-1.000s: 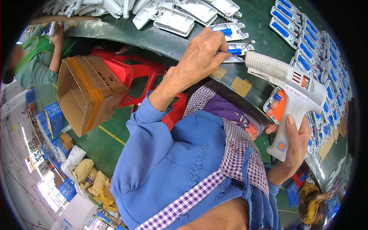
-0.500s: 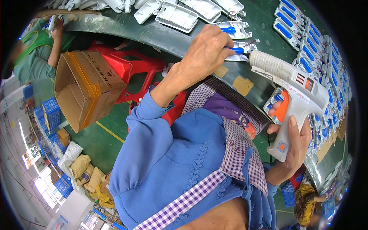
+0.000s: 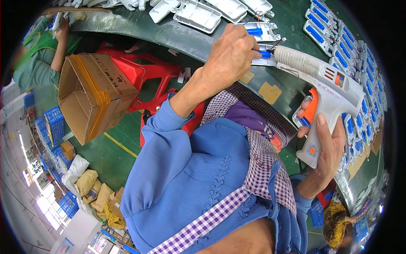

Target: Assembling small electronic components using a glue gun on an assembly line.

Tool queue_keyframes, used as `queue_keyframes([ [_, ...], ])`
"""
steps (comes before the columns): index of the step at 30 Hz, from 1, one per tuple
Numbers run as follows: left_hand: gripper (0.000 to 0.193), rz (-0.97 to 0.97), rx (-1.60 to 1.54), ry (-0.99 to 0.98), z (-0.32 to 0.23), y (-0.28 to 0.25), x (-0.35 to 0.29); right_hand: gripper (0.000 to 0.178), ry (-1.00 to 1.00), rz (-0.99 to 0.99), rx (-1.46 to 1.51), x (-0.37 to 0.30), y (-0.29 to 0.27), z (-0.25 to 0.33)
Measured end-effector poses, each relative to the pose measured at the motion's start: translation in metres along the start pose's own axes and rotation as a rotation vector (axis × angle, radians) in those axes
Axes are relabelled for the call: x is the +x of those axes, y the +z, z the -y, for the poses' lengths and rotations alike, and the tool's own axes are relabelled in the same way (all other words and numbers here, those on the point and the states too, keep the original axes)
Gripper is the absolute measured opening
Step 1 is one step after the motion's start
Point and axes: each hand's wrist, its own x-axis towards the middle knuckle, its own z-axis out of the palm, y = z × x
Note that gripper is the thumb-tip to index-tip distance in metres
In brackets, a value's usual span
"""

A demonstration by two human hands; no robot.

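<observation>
My right hand (image 3: 325, 152) is wrapped round the grip of a white hot glue gun (image 3: 334, 95) with an orange trigger. Its whitish, wrapped-looking front end points at a white plastic housing (image 3: 264, 62) on the table edge. A blue cylindrical battery (image 3: 265, 54) lies in that housing, close to the gun's tip. My left hand (image 3: 232, 53) pinches the battery's near end, its fingertips partly hiding it. Just beyond lies another white housing (image 3: 270, 31) with a blue battery (image 3: 255, 31) and thin wires.
Rows of white housings with blue batteries (image 3: 315, 34) cover the table's right side. Bare white housings (image 3: 196, 17) lie at the far edge. Left are a cardboard box (image 3: 101, 93), a red stool (image 3: 148, 76) and a co-worker's arm (image 3: 61, 46). Brown patches (image 3: 270, 92) mark the table edge.
The view has shifted slightly. The glue gun's tip stays close to the battery, and my left fingers stay at its near end. The co-worker's hand at far left has moved a little.
</observation>
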Motion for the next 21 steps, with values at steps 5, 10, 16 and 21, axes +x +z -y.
queue_keyframes([
  [5, 0.013, -0.018, 0.007, 0.014, 0.002, -0.001, -0.002, 0.039, -0.011, -0.028, -0.008, 0.0, 0.003, 0.0],
  [10, 0.013, -0.008, 0.009, 0.011, 0.002, -0.001, -0.003, 0.039, 0.003, -0.021, -0.032, -0.006, 0.001, 0.0],
  [16, 0.013, 0.008, 0.014, 0.007, 0.001, -0.002, -0.002, 0.038, -0.009, -0.041, -0.027, -0.013, 0.0, -0.002],
  [21, 0.014, 0.008, -0.004, 0.005, -0.001, 0.001, 0.002, 0.038, -0.005, -0.043, -0.042, -0.015, -0.005, -0.003],
])
